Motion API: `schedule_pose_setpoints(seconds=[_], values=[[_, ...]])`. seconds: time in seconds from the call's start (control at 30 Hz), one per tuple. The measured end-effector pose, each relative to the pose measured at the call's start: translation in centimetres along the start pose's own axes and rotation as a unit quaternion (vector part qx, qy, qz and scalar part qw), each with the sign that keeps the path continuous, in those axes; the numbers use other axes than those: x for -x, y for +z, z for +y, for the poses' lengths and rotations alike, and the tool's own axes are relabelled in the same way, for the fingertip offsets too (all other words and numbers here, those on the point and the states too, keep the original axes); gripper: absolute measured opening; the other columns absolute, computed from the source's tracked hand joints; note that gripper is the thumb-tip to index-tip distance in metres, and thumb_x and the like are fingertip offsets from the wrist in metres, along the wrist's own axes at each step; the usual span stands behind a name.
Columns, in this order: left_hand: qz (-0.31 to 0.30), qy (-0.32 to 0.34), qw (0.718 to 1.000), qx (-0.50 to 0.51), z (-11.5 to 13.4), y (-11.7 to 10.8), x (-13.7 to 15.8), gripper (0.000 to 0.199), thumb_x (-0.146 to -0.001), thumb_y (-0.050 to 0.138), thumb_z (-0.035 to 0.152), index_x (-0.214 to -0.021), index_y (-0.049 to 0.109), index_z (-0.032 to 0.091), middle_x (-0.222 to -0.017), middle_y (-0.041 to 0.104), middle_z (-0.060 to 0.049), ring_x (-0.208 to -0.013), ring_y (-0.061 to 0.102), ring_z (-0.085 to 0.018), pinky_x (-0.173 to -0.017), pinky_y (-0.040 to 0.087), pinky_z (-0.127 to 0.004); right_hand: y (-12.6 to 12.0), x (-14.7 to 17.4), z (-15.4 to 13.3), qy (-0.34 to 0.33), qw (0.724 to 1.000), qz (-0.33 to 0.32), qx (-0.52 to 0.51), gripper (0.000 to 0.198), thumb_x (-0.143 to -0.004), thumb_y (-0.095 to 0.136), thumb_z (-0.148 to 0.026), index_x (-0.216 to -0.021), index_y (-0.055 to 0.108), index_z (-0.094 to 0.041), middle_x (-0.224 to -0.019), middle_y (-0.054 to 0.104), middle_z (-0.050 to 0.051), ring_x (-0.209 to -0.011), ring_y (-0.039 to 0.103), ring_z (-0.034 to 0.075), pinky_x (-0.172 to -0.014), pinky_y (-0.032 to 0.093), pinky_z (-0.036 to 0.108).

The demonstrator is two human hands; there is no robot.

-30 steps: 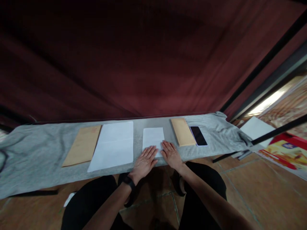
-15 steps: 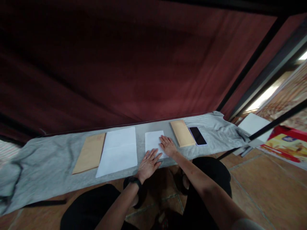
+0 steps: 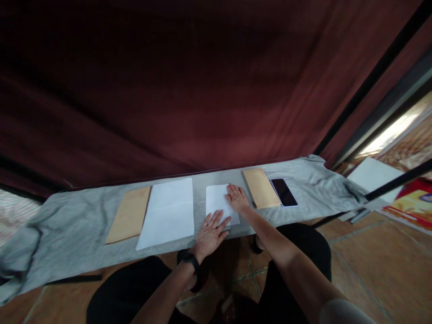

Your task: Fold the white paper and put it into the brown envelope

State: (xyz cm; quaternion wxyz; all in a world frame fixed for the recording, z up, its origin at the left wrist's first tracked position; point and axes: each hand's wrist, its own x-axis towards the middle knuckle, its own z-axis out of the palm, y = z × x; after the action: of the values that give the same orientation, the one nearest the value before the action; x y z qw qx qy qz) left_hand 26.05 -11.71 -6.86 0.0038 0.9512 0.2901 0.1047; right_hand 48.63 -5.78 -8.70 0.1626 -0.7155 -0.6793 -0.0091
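Our right hand [image 3: 237, 198] has moved up the small paper [image 3: 216, 198].
Our left hand [image 3: 209, 235] rests across its near edge; both lie flat, fingers extended, gripping nothing. The small paper sits on the gray cloth [image 3: 84, 216], between the large sheet [image 3: 168, 211] and the narrow envelope [image 3: 261, 188]; we judge that the hands now steady it more widely.

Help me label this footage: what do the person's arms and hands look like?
The left hand and right hand are ungloved. A black band, perhaps a watch, circles the left wrist. The right forearm is bare up to a grey sleeve.
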Motion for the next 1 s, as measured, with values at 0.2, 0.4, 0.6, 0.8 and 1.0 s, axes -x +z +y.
schedule_pose_setpoints(seconds=[0.2,0.4,0.6,0.8,1.0], values=[[-0.010,-0.005,1.000,-0.009,0.2,-0.5,-0.1,0.053,-0.102,0.041,0.050,-0.154,0.036,0.037,-0.163,0.035,-0.004,-0.150,0.032,-0.024,-0.122,0.025,-0.050,-0.2,-1.6,-0.2,0.013,1.000,-0.003,-0.007,0.057,-0.105,0.031,-0.037,-0.153,0.039,-0.007,-0.157,0.039,0.019,-0.147,0.038,0.030,-0.121,0.024,0.056],[-0.014,-0.004,1.000,-0.007,0.1,-0.1,0.0,0.054,-0.102,0.042,0.051,-0.153,0.038,0.036,-0.158,0.044,-0.006,-0.147,0.039,-0.025,-0.122,0.026,-0.051,0.7,-1.0,-3.7,-0.190,0.978,-0.061,-0.059,0.047,-0.106,0.036,-0.038,-0.150,0.047,-0.025,-0.158,0.042,0.001,-0.147,0.038,0.019,-0.124,0.025,0.043],[-0.008,-0.005,1.000,-0.007,0.3,0.0,0.1,0.059,-0.100,0.047,0.050,-0.155,0.035,0.036,-0.162,0.037,-0.007,-0.148,0.036,-0.028,-0.121,0.028,-0.052,1.2,-3.5,-4.9,-0.214,0.973,-0.074,-0.045,0.046,-0.106,0.038,-0.037,-0.151,0.046,-0.027,-0.158,0.041,0.001,-0.147,0.039,0.017,-0.124,0.026,0.041],[-0.003,0.006,1.000,0.004,0.2,-0.1,0.1,0.061,-0.100,0.046,0.049,-0.157,0.030,0.036,-0.166,0.028,-0.007,-0.151,0.031,-0.029,-0.122,0.026,-0.054,1.1,-6.2,-4.4,-0.180,0.982,-0.060,-0.017,0.049,-0.106,0.037,-0.038,-0.154,0.041,-0.025,-0.158,0.041,0.004,-0.146,0.040,0.020,-0.125,0.023,0.044],[-0.005,-0.004,1.000,0.002,0.2,0.1,0.1,0.059,-0.100,0.046,0.052,-0.155,0.034,0.037,-0.162,0.037,-0.006,-0.150,0.033,-0.028,-0.122,0.026,-0.052,1.4,-3.9,-4.8,-0.193,0.979,-0.058,-0.028,0.048,-0.108,0.033,-0.038,-0.153,0.041,-0.027,-0.159,0.039,0.004,-0.147,0.038,0.019,-0.125,0.023,0.045]])
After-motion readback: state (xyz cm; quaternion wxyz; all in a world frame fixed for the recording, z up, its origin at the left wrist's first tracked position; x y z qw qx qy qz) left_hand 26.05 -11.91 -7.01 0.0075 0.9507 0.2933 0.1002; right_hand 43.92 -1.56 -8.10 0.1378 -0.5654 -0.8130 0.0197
